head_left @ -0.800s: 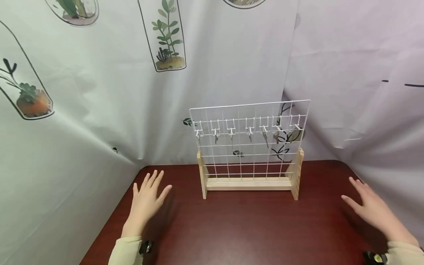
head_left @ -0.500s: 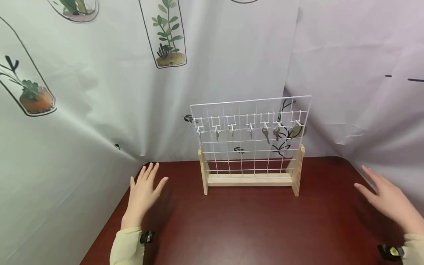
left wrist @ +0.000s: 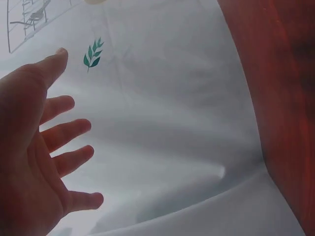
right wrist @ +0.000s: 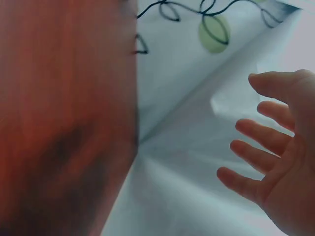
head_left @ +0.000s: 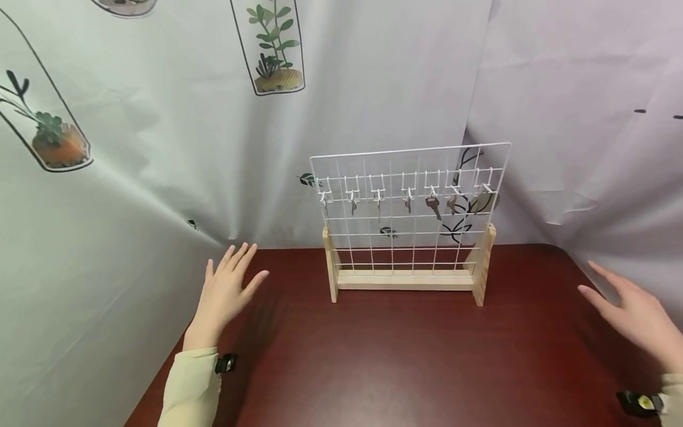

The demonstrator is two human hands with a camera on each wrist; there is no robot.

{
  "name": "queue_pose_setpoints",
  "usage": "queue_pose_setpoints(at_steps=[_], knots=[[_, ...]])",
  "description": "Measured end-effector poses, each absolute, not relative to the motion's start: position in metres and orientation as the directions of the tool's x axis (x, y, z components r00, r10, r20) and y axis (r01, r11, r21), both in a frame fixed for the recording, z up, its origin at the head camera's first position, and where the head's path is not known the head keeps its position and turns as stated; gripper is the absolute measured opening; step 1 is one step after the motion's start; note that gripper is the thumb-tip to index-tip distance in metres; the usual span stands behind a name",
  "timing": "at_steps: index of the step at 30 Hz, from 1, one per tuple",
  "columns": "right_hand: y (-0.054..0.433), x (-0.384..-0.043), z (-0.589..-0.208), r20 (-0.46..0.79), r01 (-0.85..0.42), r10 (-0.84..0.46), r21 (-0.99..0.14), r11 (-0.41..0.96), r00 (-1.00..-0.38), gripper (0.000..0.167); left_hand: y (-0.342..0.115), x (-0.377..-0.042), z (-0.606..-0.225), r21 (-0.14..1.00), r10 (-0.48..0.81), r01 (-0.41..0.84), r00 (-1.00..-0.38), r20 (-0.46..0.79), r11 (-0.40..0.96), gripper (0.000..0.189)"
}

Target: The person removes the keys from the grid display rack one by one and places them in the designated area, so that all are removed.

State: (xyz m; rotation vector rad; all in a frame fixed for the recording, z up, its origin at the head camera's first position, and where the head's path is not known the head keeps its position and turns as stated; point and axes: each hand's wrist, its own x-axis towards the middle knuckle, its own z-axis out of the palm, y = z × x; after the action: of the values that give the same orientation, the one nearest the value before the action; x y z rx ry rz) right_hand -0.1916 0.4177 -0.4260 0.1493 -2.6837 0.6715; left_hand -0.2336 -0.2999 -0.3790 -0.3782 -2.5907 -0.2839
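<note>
A white wire grid rack [head_left: 411,153] on a wooden stand [head_left: 405,281] stands at the back of the dark red table [head_left: 395,356]. Several white hooks run along its upper part, and keys such as this one [head_left: 433,207] hang from them. To the left of the rack, my left hand [head_left: 224,293] is held over the table, fingers spread, holding nothing. My right hand [head_left: 637,311] is at the far right, its fingers extended and apart from the rack. Both wrist views show the hands with nothing in them.
A pale cloth [head_left: 373,71] printed with plants in jars hangs behind the table and along both sides. It comes close to the table's back edge. Black wrist straps [head_left: 226,363] sit at both cuffs.
The head view has tilted down slightly, so the rack sits higher in it. My right hand has moved outward to the right. My left hand has shifted a little up and left in view.
</note>
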Motion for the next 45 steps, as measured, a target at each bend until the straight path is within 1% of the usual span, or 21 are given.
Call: queue_pose_setpoints(at_steps=[5, 11, 18, 22, 26, 29, 34, 40, 45], knots=[[0.404, -0.201, -0.400, 0.376, -0.190, 0.010, -0.492, 0.850, -0.927, 0.063, -0.281, -0.257, -0.372, 0.121, 0.259, 0.375, -0.805, 0.534, 0.919, 0.067], [0.377, -0.216, -0.373, 0.435, -0.209, 0.036, -0.502, 0.839, -0.900, 0.058, -0.250, -0.288, -0.373, 0.159, 0.300, 0.436, -0.799, 0.521, 0.886, 0.064], [0.361, -0.221, -0.356, 0.468, -0.280, 0.056, -0.615, 0.737, -0.882, 0.051, -0.222, -0.309, -0.376, 0.195, 0.338, 0.494, -0.785, 0.519, 0.848, 0.060], [0.352, -0.228, -0.350, 0.465, -0.276, 0.082, -0.648, 0.710, -0.882, 0.048, -0.207, -0.318, -0.376, 0.195, 0.334, 0.505, -0.768, 0.547, 0.841, 0.058], [0.341, -0.239, -0.345, 0.483, -0.316, 0.067, -0.664, 0.678, -0.873, 0.046, -0.194, -0.327, -0.375, 0.187, 0.334, 0.508, -0.758, 0.560, 0.841, 0.057], [0.332, -0.245, -0.342, 0.491, -0.336, 0.064, -0.680, 0.652, -0.869, 0.045, -0.189, -0.333, -0.378, 0.235, 0.322, 0.515, -0.768, 0.553, 0.825, 0.056], [0.321, -0.252, -0.340, 0.500, -0.352, 0.062, -0.687, 0.635, -0.864, 0.045, -0.182, -0.341, -0.385, 0.373, 0.302, 0.536, -0.793, 0.529, 0.757, 0.055], [0.308, -0.259, -0.336, 0.512, -0.374, 0.049, -0.687, 0.622, -0.858, 0.044, -0.180, -0.347, -0.393, 0.531, 0.292, 0.554, -0.816, 0.499, 0.641, 0.052], [0.300, -0.263, -0.328, 0.523, -0.378, 0.052, -0.679, 0.629, -0.851, 0.041, -0.177, -0.354, -0.398, 0.635, 0.255, 0.572, -0.812, 0.524, 0.519, 0.044]])
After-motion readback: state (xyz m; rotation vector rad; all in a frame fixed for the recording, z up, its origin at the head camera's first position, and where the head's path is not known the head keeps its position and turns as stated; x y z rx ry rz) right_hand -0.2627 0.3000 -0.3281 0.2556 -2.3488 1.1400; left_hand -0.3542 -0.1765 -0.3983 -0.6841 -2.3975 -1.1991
